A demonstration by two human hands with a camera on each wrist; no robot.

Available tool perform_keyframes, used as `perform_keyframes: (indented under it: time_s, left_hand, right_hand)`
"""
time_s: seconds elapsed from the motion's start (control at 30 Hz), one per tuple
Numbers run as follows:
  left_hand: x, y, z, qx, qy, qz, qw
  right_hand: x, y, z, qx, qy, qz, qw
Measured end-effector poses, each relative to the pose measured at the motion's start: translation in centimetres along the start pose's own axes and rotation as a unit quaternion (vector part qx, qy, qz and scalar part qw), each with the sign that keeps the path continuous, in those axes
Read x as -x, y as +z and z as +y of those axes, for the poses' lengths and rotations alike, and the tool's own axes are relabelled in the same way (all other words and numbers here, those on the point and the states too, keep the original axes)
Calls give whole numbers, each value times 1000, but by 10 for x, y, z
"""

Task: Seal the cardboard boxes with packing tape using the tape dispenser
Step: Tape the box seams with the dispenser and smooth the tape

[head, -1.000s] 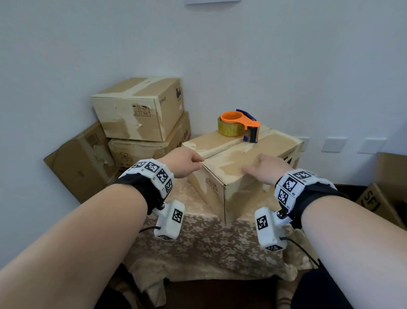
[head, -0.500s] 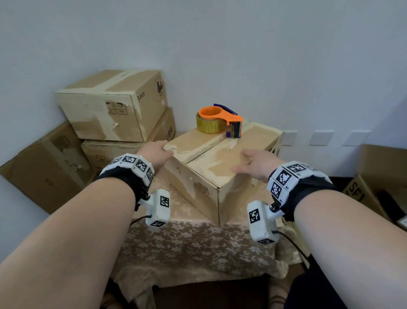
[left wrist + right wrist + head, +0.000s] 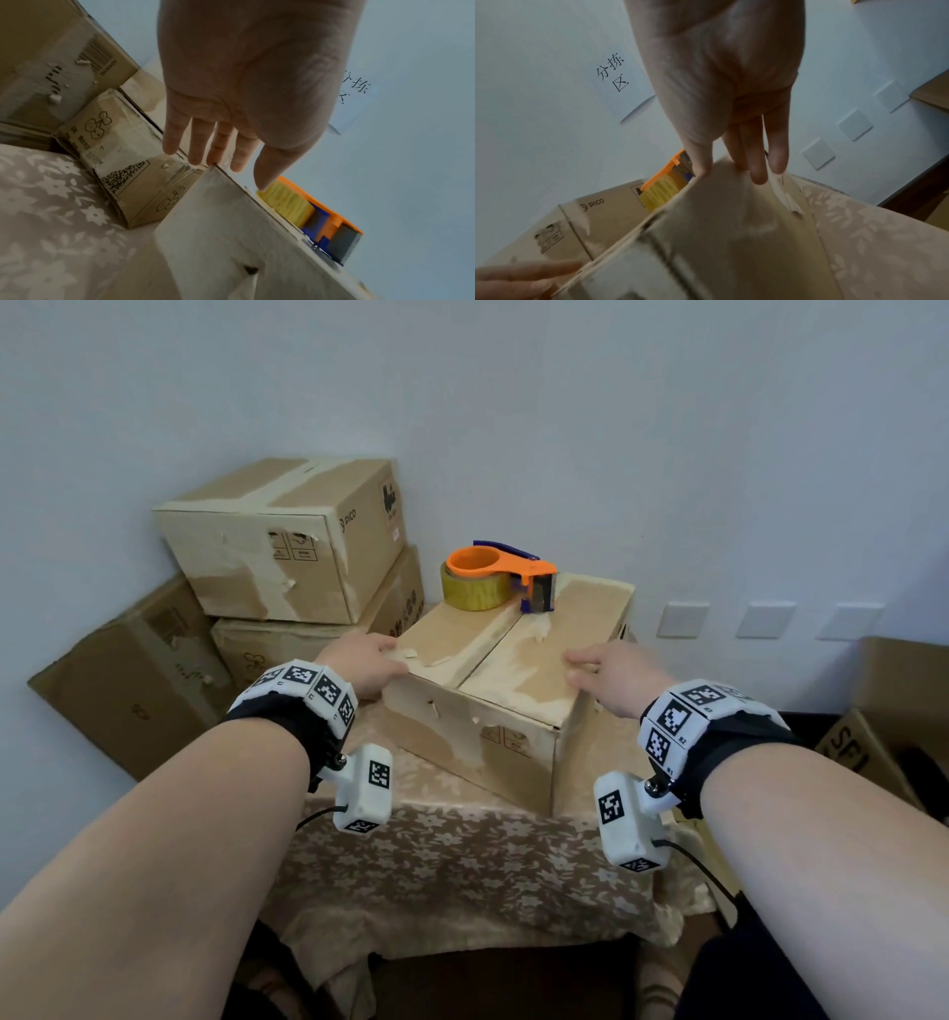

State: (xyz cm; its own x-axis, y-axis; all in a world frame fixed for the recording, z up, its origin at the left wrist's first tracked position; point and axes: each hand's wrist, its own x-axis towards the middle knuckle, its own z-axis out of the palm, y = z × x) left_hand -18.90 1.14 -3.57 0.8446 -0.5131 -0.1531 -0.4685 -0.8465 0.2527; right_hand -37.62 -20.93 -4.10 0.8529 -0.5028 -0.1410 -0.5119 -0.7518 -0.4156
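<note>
**Box turned on the table, both hands laid flat on its top**

Compared with half a second ago, the cardboard box (image 3: 506, 690) is turned a little on the table, so that its front face is seen more fully, and the tape dispenser (image 3: 497, 577) is carried round with it. The left hand (image 3: 362, 660) is placed at the near left corner of the box top, with the fingers (image 3: 195, 146) straight and slightly apart, their tips touching the edge. The right hand (image 3: 613, 672) is laid on the right flap, its fingers (image 3: 757, 160) stretched out and close together, pressing on the cardboard. Nothing is gripped by either hand. The box stands on the flowered tablecloth (image 3: 462, 860), its two flaps closed with the middle seam visible. The orange dispenser, loaded with a yellowish roll, is set on the far edge of the box top, at the end of the seam. At the left, against the wall, a stack of boxes (image 3: 287, 541) is seen, with one box leaning beside it.
</note>
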Motion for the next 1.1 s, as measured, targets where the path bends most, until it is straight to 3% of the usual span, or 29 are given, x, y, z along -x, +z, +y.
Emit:
perform_keyframes:
  time_s: [0.17, 0.33, 0.53, 1.1]
  left_hand:
    - [29, -10, 2, -35, 11, -28, 999]
    - [52, -13, 6, -24, 20, -62, 998]
    - [78, -10, 25, -59, 78, -98, 990]
    - [82, -5, 39, -117, 84, -92, 985]
  right_hand:
    - [16, 1, -8, 125, -22, -25, 992]
    - [20, 5, -5, 100, -10, -83, 991]
    - [25, 7, 4, 83, 18, -139, 987]
    - [27, 21, -8, 156, 37, -97, 982]
